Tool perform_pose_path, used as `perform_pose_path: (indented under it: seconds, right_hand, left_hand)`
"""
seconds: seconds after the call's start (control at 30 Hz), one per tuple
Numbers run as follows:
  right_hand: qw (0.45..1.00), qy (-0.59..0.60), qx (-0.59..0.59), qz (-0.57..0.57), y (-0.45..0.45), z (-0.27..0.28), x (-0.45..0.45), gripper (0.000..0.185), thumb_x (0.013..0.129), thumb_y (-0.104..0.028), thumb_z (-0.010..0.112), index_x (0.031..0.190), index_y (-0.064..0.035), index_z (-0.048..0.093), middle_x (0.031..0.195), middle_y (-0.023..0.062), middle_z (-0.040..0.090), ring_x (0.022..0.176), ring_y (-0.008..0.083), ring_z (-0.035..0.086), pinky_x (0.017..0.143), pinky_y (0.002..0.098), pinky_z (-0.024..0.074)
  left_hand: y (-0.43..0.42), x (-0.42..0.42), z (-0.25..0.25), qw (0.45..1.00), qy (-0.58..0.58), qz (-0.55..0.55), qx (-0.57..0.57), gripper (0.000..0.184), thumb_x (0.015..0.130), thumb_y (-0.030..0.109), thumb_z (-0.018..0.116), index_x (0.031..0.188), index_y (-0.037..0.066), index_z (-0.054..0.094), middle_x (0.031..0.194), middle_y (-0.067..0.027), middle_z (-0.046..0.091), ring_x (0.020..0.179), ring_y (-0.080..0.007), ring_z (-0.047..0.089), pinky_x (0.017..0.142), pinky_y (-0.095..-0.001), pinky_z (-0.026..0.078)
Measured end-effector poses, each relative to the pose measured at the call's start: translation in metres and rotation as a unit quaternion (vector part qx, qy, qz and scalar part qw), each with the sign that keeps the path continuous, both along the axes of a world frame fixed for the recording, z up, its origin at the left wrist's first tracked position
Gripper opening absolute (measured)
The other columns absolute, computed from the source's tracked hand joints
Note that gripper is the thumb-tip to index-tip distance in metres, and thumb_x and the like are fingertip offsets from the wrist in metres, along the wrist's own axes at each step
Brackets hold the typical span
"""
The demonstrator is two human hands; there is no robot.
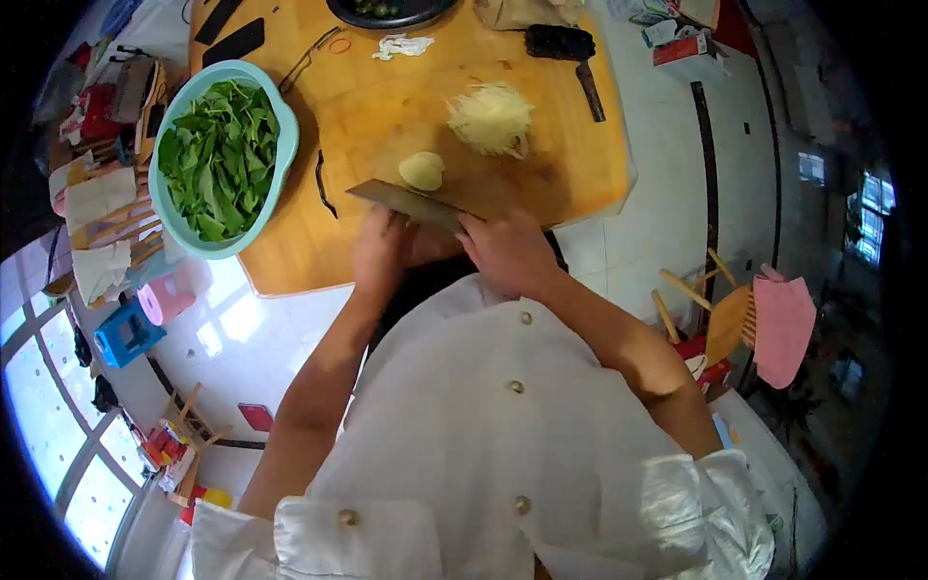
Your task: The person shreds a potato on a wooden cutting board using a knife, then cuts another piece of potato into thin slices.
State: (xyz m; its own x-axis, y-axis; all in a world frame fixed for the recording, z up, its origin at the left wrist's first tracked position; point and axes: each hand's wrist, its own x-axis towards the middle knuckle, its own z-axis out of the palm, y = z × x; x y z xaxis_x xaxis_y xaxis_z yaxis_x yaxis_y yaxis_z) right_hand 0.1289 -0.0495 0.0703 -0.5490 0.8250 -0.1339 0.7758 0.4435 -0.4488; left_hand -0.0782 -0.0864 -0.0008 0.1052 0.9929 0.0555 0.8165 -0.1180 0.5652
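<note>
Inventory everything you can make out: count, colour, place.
Table: one, yellow-brown, ahead
Basin: one, pale turquoise, table's left
Leaves: many, green, in basin
Shreds: one pile, pale yellow, table's right
Rounded piece: one, pale yellow, beyond knife
Knife: one, grey, at the hands
Dish: one, black, table's far edge
Crumpled item: one, white, near dish
Chair: one, brown, floor right
Cloth: one, pink, on chair
Plastic item: one, blue, floor left
Remaining clutter: uncounted, mixed colours, edges
Shirt: one, white, foreground
Left hand: one, bare, at knife
Right hand: one, bare, holding knife
</note>
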Motion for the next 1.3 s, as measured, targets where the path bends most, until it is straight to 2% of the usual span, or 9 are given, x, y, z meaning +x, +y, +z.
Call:
perform_pose_path:
  seconds: [0.1,0.2,0.3,0.43,0.6,0.93,1.03,1.13,1.3]
  right_hand:
    - [0.998,0.004,0.057,0.008,-0.015,0.02,0.005,0.026,0.085,-0.024,0.062,0.104,-0.0071,0.063,0.06,0.0106,0.061,0.054,0.0275,0.059,0.062,0.0396,0.0464]
    - [0.994,-0.1,-0.038,0.005,-0.023,0.043,0.003,0.028,0.083,-0.023,0.063,0.107,-0.0078,0.061,0.055,0.007,0.06,0.051,0.0233,0.057,0.058,0.0357,0.0432]
    - [0.993,-0.119,-0.008,0.008,-0.028,0.033,0.006,0.031,0.082,-0.023,0.064,0.109,-0.0078,0.06,0.051,0.0051,0.057,0.047,0.0215,0.055,0.055,0.0335,0.0403]
    - [0.993,-0.106,0.021,0.036,-0.023,0.032,0.011,0.031,0.081,-0.023,0.064,0.108,-0.008,0.06,0.05,0.0046,0.056,0.045,0.0208,0.054,0.054,0.0331,0.0398]
    - [0.988,-0.134,0.043,0.063,-0.018,0.036,0.013,0.031,0.08,-0.022,0.065,0.107,-0.0082,0.06,0.048,0.0036,0.055,0.044,0.0194,0.053,0.051,0.032,0.0391]
    - [0.984,-0.167,0.023,0.064,-0.017,0.024,0.009,0.032,0.083,-0.025,0.064,0.11,-0.0083,0.06,0.05,0.0047,0.057,0.042,0.0218,0.051,0.048,0.0333,0.0376]
    - [0.994,-0.105,-0.001,0.033,-0.012,0.028,0.007,0.029,0.084,-0.025,0.063,0.107,-0.0073,0.061,0.051,0.006,0.058,0.044,0.0243,0.052,0.048,0.0337,0.0378]
    - [0.996,-0.087,-0.028,0.018,-0.006,0.033,0.004,0.027,0.085,-0.025,0.062,0.104,-0.0066,0.063,0.05,0.0071,0.057,0.046,0.0261,0.055,0.05,0.0358,0.0416]
    - [0.998,-0.057,-0.011,0.018,0.009,-0.003,-0.014,0.023,0.084,-0.021,0.064,0.1,-0.0046,0.064,0.063,0.0138,0.062,0.056,0.0302,0.061,0.057,0.0399,0.0476]
  left_hand:
    - [0.001,-0.006,-0.006,0.995,-0.011,-0.038,0.089,0.029,0.072,0.003,0.068,0.1,0.002,0.06,0.101,-0.0165,0.058,0.093,-0.0387,0.056,0.075,-0.0441,0.05]
    - [-0.003,-0.008,-0.01,0.998,-0.023,-0.032,0.057,0.022,0.069,0.002,0.067,0.09,0.003,0.064,0.101,-0.0137,0.059,0.096,-0.0358,0.058,0.077,-0.042,0.051]
    - [-0.002,-0.008,-0.002,0.998,-0.017,-0.024,0.053,0.018,0.068,0.001,0.067,0.085,0.003,0.064,0.095,-0.0138,0.06,0.09,-0.0359,0.059,0.072,-0.0414,0.052]
    - [-0.001,-0.008,-0.004,0.996,-0.028,-0.027,0.077,0.017,0.068,0.0,0.066,0.084,0.003,0.065,0.094,-0.014,0.06,0.088,-0.0355,0.06,0.071,-0.0408,0.052]
    - [0.001,-0.006,-0.002,0.996,-0.047,-0.012,0.071,0.023,0.071,-0.001,0.066,0.093,0.004,0.065,0.098,-0.0153,0.06,0.092,-0.037,0.059,0.074,-0.0416,0.052]
    - [0.003,-0.007,-0.003,0.996,-0.078,-0.008,0.044,0.025,0.07,0.001,0.068,0.095,0.004,0.065,0.103,-0.0152,0.059,0.1,-0.0376,0.058,0.08,-0.0411,0.053]
    - [0.002,-0.008,-0.007,0.997,-0.057,-0.034,0.045,0.026,0.07,0.002,0.069,0.095,0.004,0.065,0.107,-0.0142,0.058,0.104,-0.0375,0.057,0.082,-0.0415,0.052]
    - [0.004,-0.006,-0.003,0.997,-0.064,-0.015,0.05,0.026,0.069,0.001,0.069,0.095,0.005,0.065,0.11,-0.0131,0.058,0.106,-0.037,0.056,0.084,-0.0415,0.052]
    - [0.006,-0.005,0.005,0.996,-0.078,-0.015,0.051,0.024,0.07,-0.001,0.069,0.092,0.005,0.064,0.107,-0.0118,0.058,0.106,-0.0354,0.056,0.084,-0.0412,0.051]
